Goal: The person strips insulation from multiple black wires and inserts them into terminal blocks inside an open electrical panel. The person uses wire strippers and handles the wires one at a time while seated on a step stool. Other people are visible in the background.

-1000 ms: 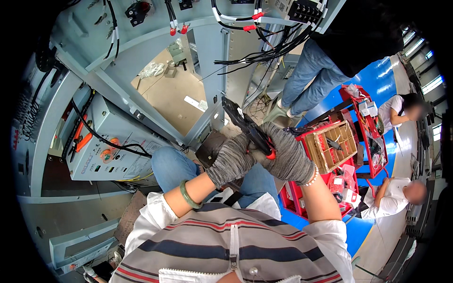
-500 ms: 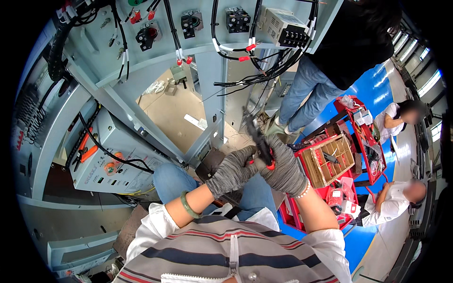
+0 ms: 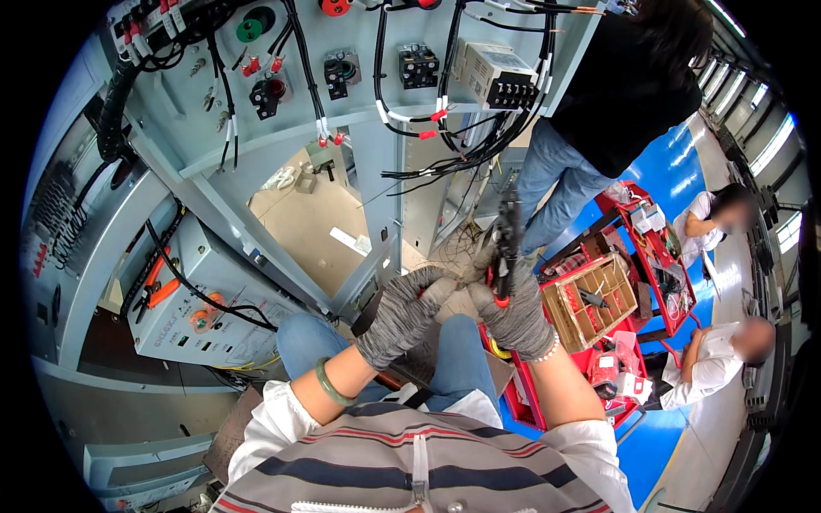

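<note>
Right hand [image 3: 525, 315] clamps a black tool [image 3: 508, 232]; the grip of the left hand [image 3: 400, 316] is unclear. Red carts [image 3: 524, 395] stand on blue floor [image 3: 647, 453].

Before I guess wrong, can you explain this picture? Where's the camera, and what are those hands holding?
There's no robot here: you see someone's left hand and right hand, in grey gloves. A camera on their head looks down, and its very wide lens makes straight edges look bent. The right hand holds a black tool. The left fingertips are close by; I can't tell whether they pinch anything. Ahead are a grey metal panel and black wires. To the right, a dark tool lies in a tan divided tray.
</note>
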Demonstrator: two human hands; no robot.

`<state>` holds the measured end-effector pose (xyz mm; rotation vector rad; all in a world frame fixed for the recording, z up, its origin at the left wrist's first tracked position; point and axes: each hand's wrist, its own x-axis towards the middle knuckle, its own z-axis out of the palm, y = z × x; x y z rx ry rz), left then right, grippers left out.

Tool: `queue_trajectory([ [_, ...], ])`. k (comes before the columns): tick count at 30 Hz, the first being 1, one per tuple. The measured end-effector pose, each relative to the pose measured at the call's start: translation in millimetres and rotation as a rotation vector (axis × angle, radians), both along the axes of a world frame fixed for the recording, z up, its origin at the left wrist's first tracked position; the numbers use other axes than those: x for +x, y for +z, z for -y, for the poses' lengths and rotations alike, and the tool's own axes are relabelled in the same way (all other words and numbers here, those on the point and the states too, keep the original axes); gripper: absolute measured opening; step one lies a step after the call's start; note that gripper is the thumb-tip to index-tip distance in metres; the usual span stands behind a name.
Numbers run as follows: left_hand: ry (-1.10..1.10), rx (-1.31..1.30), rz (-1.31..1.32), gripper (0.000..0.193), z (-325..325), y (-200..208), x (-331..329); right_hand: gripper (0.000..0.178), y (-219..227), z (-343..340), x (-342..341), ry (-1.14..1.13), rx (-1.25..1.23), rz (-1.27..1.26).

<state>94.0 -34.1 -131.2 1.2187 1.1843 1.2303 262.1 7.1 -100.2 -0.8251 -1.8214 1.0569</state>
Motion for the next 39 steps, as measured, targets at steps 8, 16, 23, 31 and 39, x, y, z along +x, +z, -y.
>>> queue_trajectory([
  [8, -0.161, -0.100, 0.055, 0.029, 3, -1, -4, 0.023, 7, -3, 5, 0.014, 0.154, 0.128],
  [16, 0.223, 0.392, -0.343, 0.024, -37, 53, -26, 0.028, 14, -10, 12, -0.108, 0.190, 0.011],
  [23, 0.446, 0.907, -0.640, 0.025, -79, 96, -42, 0.028, 27, -16, 10, -0.145, -0.017, -0.080],
  [31, 0.307, 0.837, -0.576, 0.022, -101, 103, -30, 0.019, 83, -58, -1, 0.013, 0.078, -0.480],
  [39, 0.271, 0.848, -0.480, 0.021, -102, 126, -7, 0.025, 121, -94, -12, -0.029, 0.137, -0.518],
])
